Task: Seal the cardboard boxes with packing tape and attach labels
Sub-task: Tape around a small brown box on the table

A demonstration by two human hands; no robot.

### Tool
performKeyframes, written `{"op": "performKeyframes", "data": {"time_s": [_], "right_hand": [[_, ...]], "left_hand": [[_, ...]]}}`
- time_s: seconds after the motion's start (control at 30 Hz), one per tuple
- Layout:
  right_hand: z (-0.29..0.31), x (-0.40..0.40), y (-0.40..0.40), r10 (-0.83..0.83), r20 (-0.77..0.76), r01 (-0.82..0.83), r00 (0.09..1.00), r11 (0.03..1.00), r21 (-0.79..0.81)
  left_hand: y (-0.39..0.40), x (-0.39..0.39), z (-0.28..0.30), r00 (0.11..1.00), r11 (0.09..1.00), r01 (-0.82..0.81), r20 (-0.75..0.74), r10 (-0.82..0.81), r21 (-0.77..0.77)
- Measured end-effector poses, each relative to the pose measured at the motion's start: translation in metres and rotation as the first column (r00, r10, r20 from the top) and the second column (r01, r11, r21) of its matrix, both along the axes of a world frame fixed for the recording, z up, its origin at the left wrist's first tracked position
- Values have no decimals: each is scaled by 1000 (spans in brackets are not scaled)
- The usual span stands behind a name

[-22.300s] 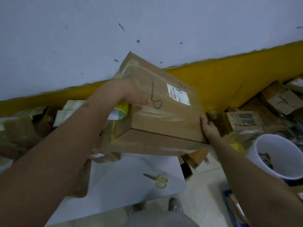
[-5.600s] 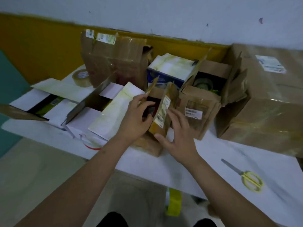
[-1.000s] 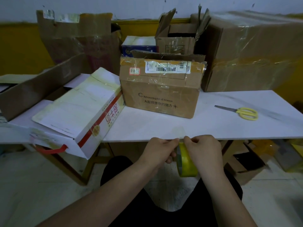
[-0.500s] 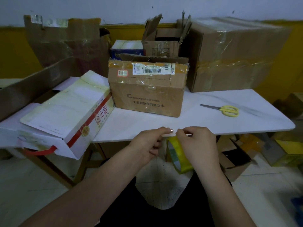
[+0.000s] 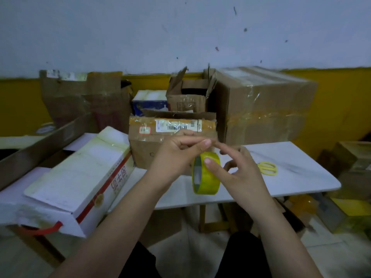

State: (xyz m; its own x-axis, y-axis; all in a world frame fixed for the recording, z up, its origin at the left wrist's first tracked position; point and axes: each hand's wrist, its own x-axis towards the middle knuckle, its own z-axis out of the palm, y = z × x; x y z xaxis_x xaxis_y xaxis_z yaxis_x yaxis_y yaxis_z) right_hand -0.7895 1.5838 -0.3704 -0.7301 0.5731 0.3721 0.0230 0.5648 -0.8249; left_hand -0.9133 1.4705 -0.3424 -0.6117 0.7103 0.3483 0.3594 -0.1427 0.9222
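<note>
A roll of yellow packing tape (image 5: 206,177) is held upright in the air over the front edge of the white table (image 5: 291,177). My right hand (image 5: 241,175) holds it with the thumb pressed on its outer face and the index finger stretched out above it. My left hand (image 5: 174,157) pinches the tape's loose end just above the roll. Right behind my hands stands a small brown cardboard box (image 5: 144,145) with old tape and a barcode label (image 5: 178,126) along its top edge; its upper flap is raised.
Yellow scissors (image 5: 268,168) lie on the table to the right. A large taped box (image 5: 261,105) stands at the back right, and an open small box (image 5: 188,97) sits behind the labelled one. A white box with a red stripe (image 5: 80,171) overhangs the front left. More boxes lie on the floor at right.
Both hands have lifted the tape roll from below the table edge to above it, in front of the small box. My right index finger has straightened.
</note>
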Motion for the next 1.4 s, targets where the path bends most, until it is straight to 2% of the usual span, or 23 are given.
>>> {"op": "performKeyframes", "data": {"time_s": [0.1,0.2,0.3,0.4,0.47,0.57,0.63,0.7,0.73,0.8,0.83,0.87,0.9,0.93,1.0,1.07,1.13,1.2,1.3,1.4], "right_hand": [[22,-18,14,104,-150,-105,983,994,-3],[36,-35,22,142,-310,-199,940,966,-163],[45,-47,31,83,-333,-181,939,944,-276],[51,-50,43,6,-340,-139,940,920,-367],[54,-46,50,-47,-357,-124,933,888,-442],[56,-43,54,-60,-334,-129,941,848,-514],[57,-41,54,-49,-311,-141,949,818,-558],[60,-35,52,-37,-282,-145,959,791,-595],[60,-32,51,-31,-268,-143,963,783,-605],[61,-24,45,-21,-240,-136,970,776,-616],[60,-20,41,-14,-229,-137,973,768,-626],[59,-17,37,-8,-220,-138,975,757,-639],[57,-16,32,-4,-208,-135,978,749,-649],[54,-16,28,-5,-191,-124,982,744,-657],[47,-19,21,-27,-158,-87,987,739,-668],[38,-24,18,-51,-126,-49,991,732,-680],[29,-30,17,-63,-93,-18,994,725,-689],[23,-35,15,-58,-74,-10,996,717,-697],[16,-41,12,-40,-54,-10,998,711,-703],[12,-42,10,-43,-37,5,998,716,-698]], "left_hand": [[12,-14,25,984,1000,13,-177,-8,26],[23,-31,45,937,1000,15,-350,-13,2],[33,-49,57,850,998,-35,-526,-2,-59],[44,-76,60,762,984,-171,-640,104,-45],[53,-93,59,700,956,-250,-711,70,-153],[67,-108,50,631,824,-305,-750,-201,-477],[71,-111,42,616,789,-274,-730,-296,-550],[61,-106,37,605,838,-240,-751,-266,-490],[53,-99,33,551,874,-252,-804,-224,-416],[34,-84,20,324,940,-270,-939,-118,-211],[25,-75,9,259,955,-244,-961,-101,-167],[18,-69,-4,244,960,-219,-962,-120,-175],[12,-66,-16,265,955,-203,-951,-158,-215],[8,-68,-28,323,939,-195,-923,-210,-282],[1,-75,-41,503,904,-151,-818,-278,-400],[0,-82,-40,668,918,-87,-706,-235,-388],[7,-86,-34,767,936,-126,-630,-118,-329],[17,-90,-28,786,894,-217,-614,-78,-392],[32,-93,-25,744,778,-327,-654,-138,-536],[40,-97,-16,787,760,-227,-574,-225,-609]]}}
